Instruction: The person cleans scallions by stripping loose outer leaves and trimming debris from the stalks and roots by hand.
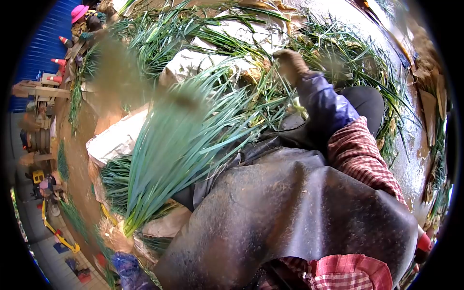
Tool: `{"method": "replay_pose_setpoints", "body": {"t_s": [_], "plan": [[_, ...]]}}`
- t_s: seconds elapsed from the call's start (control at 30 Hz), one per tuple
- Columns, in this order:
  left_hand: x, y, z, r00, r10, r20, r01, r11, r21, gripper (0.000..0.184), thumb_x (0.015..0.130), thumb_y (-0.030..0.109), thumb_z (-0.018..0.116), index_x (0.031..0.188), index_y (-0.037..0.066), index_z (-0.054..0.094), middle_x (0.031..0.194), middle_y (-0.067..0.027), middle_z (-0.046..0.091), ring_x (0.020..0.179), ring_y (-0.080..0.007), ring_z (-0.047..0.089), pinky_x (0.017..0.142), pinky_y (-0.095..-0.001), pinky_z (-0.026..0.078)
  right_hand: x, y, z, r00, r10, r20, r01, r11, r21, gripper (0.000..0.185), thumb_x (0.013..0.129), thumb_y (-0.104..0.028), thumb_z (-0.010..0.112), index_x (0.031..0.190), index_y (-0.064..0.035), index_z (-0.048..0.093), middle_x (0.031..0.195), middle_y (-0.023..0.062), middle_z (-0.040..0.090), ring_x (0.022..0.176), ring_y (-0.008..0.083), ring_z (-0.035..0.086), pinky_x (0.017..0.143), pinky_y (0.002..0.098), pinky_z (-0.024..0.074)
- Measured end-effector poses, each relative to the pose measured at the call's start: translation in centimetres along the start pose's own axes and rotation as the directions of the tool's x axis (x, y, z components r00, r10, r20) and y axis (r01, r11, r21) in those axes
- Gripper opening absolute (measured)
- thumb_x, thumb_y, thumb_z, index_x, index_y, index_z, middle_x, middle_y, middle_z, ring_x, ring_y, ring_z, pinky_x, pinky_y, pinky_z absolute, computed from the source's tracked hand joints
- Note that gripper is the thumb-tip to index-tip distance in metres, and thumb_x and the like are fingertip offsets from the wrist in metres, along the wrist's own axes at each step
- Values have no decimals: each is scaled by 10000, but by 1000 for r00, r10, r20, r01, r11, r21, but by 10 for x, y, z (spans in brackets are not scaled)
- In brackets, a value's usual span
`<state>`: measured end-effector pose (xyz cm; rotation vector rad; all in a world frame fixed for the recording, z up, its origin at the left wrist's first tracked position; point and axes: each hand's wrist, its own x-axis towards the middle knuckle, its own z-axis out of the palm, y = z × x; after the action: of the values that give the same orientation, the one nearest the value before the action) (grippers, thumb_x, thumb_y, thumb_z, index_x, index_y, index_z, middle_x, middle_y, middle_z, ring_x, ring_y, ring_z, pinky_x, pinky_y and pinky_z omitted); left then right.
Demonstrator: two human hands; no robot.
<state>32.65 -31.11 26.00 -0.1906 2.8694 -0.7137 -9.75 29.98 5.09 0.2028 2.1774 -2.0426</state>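
Observation:
In the lower left, my left hand (113, 235), below a blue sleeve, is closed around the pale base of a bunch of green onions (169, 140). The long leaves fan up and to the right across my lap. My right hand (291, 66), in a brown glove, reaches forward over loose green onions (263, 75) with yellowed, dry leaves. Its fingers bend down toward the stalks, and their tips are too unclear to show any grip. A dark rubber apron (270, 203) covers my legs.
Heaped green onions (164, 34) and more leaves (333, 43) lie ahead, partly on white sacking (193, 63). Another bundle (116, 181) is beside the held bunch. At the far left are a person in a pink hat (79, 13), traffic cones (57, 79) and a blue wall (41, 48). Lens smudges blur parts.

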Motion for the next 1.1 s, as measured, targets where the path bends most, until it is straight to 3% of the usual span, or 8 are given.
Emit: {"method": "replay_pose_setpoints", "body": {"t_s": [0.23, 0.53, 0.67, 0.8, 0.87, 0.97, 1.03, 1.1], "plan": [[14, 6, -24, 957, -188, 219, 155, 975, 160, 573, 670, 333, 665, 1193, 161, 507, 1065, -160, 530, 1116, -344, 438, 1018, -504, 248, -71, -50, 54, 614, 242, 752, 175, 887, -428, 540, 745, 4, 545, 1262, -153, 521, 758, 71, 653, 512, 93, 554, 445, 234, 475], [12, -45, -20, 997, 68, 42, -77, 956, 281, 633, 653, 211, 652, 1244, 91, 460, 1088, -138, 497, 1060, -352, 452, 957, -453, 338, -118, -81, 108, 586, -422, 692, 641, 763, -77, 363, 754, -78, 606, 1117, -88, 608, 831, 116, 674, 739, 182, 648, 694, 298, 523], [28, -42, -37, 986, 13, 165, -45, 980, 192, 650, 656, 250, 668, 1260, 134, 458, 1114, -124, 506, 1100, -351, 432, 999, -465, 298, -139, -116, 151, 507, 119, 854, 723, 481, -496, 574, 763, -363, 618, 1275, -129, 501, 812, 167, 651, 656, 309, 623, 629, 380, 510], [10, -68, 0, 991, -97, 91, 43, 883, 468, 707, 631, 207, 697, 1287, 132, 445, 1176, -131, 507, 1155, -326, 427, 1037, -452, 284, -123, -67, 175, 459, -91, 884, 746, 579, -328, 257, 784, -232, 631, 1000, -93, 631, 786, 152, 621, 671, 286, 601, 639, 379, 487], [19, -64, -12, 972, -126, 199, 63, 952, 299, 752, 611, 247, 732, 1294, 127, 441, 1196, -128, 511, 1183, -319, 420, 1055, -444, 272, -107, -55, 160, 152, -489, 859, 883, 457, 104, 212, 783, -164, 624, 973, -70, 633, 839, 93, 612, 732, 257, 592, 691, 348, 481], [51, -15, -88, 857, -398, 328, 333, 912, 238, 528, 698, 110, 559, 1221, 87, 494, 1111, -175, 553, 1114, -319, 481, 992, -416, 347, -86, -67, 125, 751, 205, 628, -236, 971, -35, 184, 813, -124, 635, 940, 7, 622, 814, -7, 568, 576, 92, 516, 500, 239, 445], [41, -76, -63, 989, -61, -138, 99, 954, 284, 476, 689, 111, 571, 1161, 77, 523, 1047, -170, 575, 981, -337, 549, 881, -418, 427, -31, -33, 85, 503, -552, 665, 860, 392, -326, 208, 856, -182, 593, 962, -8, 635, 644, -4, 557, 519, 81, 499, 462, 231, 412], [52, -128, -57, 898, -342, -277, 390, 910, 142, 464, 696, 129, 584, 1151, 67, 518, 977, -162, 596, 893, -336, 579, 806, -410, 467, -26, -45, 58, 949, 36, 313, 95, 915, -392, 228, 838, -214, 613, 961, -25, 642, 674, 10, 583, 526, 68, 500, 453, 217, 384]]}}
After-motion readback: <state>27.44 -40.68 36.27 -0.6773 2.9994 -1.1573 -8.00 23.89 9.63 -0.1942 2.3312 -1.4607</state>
